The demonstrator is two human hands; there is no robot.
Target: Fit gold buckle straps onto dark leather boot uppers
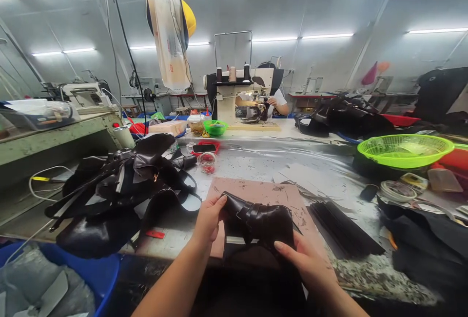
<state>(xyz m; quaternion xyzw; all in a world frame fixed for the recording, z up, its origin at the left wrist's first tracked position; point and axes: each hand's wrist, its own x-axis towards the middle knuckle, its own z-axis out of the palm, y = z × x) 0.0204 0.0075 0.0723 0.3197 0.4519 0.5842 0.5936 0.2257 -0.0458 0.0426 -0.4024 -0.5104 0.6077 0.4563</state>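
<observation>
Between my two hands, above the front of the workbench, is a dark brown leather shoe upper (268, 222) with a strap across it. My left hand (213, 217) pinches its left end between thumb and fingers. At the lower right end, my right hand (307, 258) grips the edge with the thumb on top. Beneath the piece lies a pinkish-brown board (252, 188) strewn with dark scraps. A stack of black strips (343, 229) rests to the right of my right hand. On the left is a heap of dark leather uppers (127, 185).
A green basket (405, 151) stands at the right, near a roll of tape (398, 190). Black material (420, 239) covers the right front. A blue tub (106, 273) sits at lower left. Across the bench, another person's hands (272, 101) are at a sewing machine (230, 105).
</observation>
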